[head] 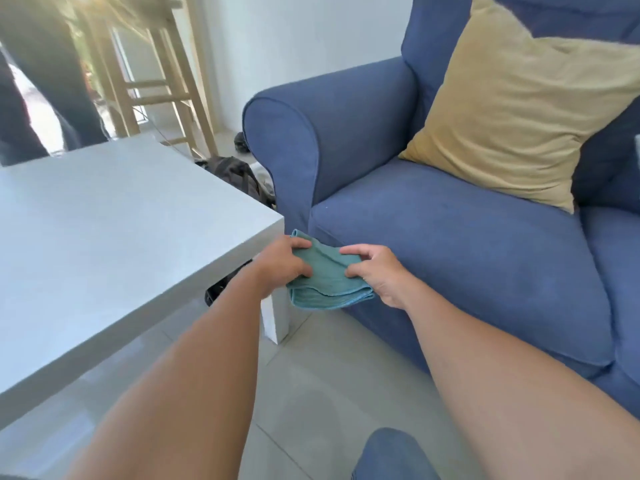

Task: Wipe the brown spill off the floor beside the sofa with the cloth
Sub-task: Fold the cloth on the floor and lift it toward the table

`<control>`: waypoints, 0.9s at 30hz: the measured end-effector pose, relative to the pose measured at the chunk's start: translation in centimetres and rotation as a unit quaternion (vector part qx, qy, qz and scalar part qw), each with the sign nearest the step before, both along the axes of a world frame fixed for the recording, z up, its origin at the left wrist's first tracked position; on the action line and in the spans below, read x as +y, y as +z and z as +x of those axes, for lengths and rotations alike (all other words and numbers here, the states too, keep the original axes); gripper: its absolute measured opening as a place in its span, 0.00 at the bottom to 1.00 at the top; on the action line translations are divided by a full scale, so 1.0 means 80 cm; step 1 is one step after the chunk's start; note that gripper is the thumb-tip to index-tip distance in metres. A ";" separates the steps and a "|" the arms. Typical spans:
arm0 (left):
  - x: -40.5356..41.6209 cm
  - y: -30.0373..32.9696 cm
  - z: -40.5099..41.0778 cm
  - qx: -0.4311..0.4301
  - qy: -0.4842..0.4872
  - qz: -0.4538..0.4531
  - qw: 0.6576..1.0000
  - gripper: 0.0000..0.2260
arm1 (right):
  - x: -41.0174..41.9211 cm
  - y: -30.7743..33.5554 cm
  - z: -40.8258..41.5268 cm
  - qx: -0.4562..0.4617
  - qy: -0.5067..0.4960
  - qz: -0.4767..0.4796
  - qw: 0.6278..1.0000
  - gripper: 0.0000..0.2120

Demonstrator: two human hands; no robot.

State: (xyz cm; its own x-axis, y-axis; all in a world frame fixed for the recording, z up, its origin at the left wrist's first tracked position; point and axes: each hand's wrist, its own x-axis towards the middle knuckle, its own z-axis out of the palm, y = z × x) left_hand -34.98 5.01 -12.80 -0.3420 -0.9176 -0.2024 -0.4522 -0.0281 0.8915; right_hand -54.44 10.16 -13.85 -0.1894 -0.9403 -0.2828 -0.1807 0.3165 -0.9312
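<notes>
A folded teal cloth (323, 277) hangs in the air between the white table's corner and the blue sofa (460, 258). My left hand (282, 263) grips its left side and my right hand (375, 271) pinches its right side. Both arms reach forward from the bottom of the view. The grey tiled floor (332, 375) lies below the cloth. No brown spill shows on the visible floor; the strip of floor directly under the cloth and hands is hidden.
A white low table (114, 244) fills the left, its leg (275, 318) close to the cloth. A yellow cushion (526, 109) rests on the sofa. A dark bag (235, 174) lies behind the table. A wooden stool (166, 81) and a person's legs (41, 81) stand at the back left. My knee (394, 455) shows at the bottom.
</notes>
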 end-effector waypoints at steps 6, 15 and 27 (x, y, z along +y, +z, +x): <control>0.007 0.103 0.099 -0.010 0.115 -0.049 0.992 0.27 | -0.052 0.077 0.094 -0.033 0.087 -0.069 0.993 0.23; 0.059 0.120 0.290 -0.048 0.290 -0.005 0.956 0.27 | -0.086 0.107 0.294 0.061 0.294 -0.119 0.946 0.23; 0.050 0.079 0.371 -0.172 0.346 -0.010 0.922 0.20 | -0.123 0.086 0.404 0.179 0.377 -0.118 0.901 0.24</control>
